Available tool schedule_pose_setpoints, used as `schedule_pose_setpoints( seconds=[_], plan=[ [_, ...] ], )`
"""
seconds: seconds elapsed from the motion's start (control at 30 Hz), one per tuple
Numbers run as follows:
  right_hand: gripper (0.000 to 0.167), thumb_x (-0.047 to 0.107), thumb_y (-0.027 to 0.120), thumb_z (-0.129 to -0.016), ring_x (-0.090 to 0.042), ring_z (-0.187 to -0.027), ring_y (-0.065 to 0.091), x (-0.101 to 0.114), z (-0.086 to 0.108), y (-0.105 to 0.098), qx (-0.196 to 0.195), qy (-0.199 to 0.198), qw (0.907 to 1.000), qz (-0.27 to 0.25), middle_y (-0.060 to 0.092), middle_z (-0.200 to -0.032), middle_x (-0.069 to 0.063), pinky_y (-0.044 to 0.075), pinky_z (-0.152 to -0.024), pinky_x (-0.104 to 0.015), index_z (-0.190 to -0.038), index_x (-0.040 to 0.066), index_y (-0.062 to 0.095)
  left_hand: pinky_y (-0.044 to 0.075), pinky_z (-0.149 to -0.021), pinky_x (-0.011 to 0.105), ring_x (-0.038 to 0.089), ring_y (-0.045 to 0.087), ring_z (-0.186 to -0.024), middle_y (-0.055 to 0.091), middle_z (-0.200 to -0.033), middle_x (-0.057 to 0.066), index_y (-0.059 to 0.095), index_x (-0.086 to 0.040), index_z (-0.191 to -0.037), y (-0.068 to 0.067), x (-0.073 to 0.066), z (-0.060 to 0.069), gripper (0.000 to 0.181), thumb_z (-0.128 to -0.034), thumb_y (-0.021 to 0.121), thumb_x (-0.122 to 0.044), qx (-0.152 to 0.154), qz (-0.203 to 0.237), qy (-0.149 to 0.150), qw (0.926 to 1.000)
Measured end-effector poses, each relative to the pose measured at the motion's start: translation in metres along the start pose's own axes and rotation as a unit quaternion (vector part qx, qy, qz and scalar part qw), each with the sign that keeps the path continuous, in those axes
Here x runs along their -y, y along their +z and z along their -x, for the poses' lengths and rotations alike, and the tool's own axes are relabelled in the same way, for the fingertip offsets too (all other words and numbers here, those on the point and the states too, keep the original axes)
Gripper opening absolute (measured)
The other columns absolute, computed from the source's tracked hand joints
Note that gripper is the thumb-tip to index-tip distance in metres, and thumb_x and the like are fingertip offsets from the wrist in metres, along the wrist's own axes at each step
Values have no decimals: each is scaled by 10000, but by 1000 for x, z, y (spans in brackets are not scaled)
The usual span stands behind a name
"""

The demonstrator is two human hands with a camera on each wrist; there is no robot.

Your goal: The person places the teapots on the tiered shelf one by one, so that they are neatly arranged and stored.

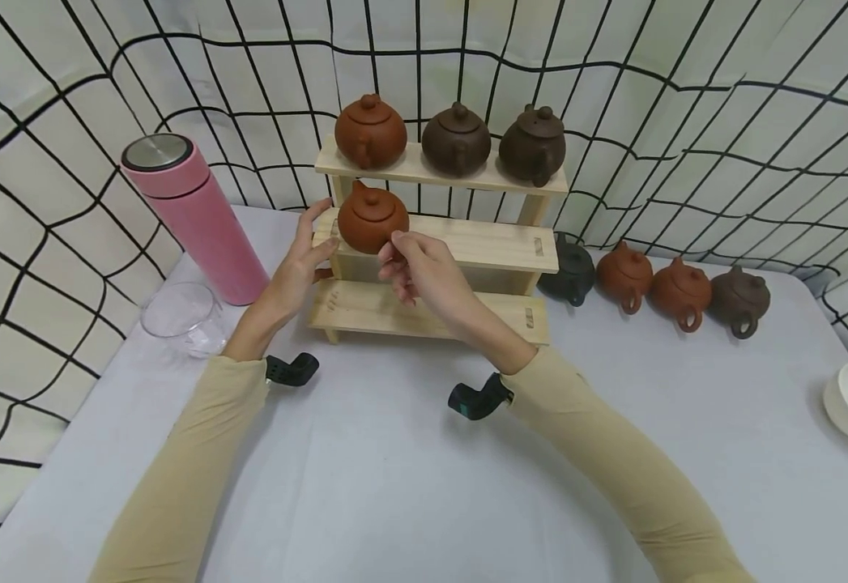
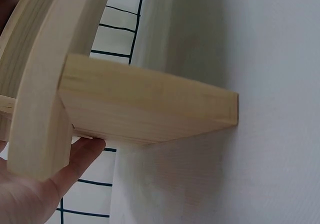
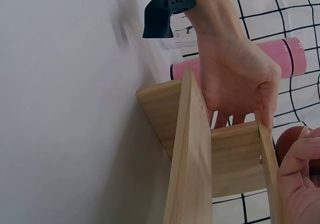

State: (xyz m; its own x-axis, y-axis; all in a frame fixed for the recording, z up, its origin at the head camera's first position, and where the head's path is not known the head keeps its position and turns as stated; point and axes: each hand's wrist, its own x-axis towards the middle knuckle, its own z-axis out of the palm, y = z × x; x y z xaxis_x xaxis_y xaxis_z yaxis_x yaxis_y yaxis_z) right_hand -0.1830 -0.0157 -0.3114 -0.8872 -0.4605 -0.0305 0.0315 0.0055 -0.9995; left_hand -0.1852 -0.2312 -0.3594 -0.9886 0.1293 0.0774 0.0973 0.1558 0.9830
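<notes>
Busy hands at the wooden rack, twelve o'clock.
A pink flask leans into view at ten; the left hand grips the rack's nine o'clock end, while the right hand pinches a red-brown teapot at its four o'clock side, by the middle shelf's nine o'clock end.

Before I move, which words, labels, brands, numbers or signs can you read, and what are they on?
None can be read.
The held teapot, wooden stand, pink flask and white bowl show no legible lettering.
The dark squiggle near the flask is too blurred to call text.
</notes>
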Motion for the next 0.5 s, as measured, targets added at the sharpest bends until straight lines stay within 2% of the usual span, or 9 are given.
schedule_pose_setpoints(
  seconds=[0.27,0.5],
  plan=[
    [349,222,398,-1151,-129,-544,463,2,0,5,90,-67,9998,135,636,-809,-65,358,-507,-252,-1001,-6,616,225,-1165,692,437,275,-1473,66,-1705,153,14,-184,-1675,0,-2,0,675,-1091,343,-267,6,-90,-37,10000],
    [349,243,418,-1149,-131,-551,463,2,-1,9,115,-14,9999,62,641,-810,-69,354,-520,-252,-1006,2,626,232,-1160,693,434,271,-1471,11,-1717,121,20,-179,-1676,0,-2,0,686,-1086,356,-277,-35,-157,-30,9999]
  ],
)
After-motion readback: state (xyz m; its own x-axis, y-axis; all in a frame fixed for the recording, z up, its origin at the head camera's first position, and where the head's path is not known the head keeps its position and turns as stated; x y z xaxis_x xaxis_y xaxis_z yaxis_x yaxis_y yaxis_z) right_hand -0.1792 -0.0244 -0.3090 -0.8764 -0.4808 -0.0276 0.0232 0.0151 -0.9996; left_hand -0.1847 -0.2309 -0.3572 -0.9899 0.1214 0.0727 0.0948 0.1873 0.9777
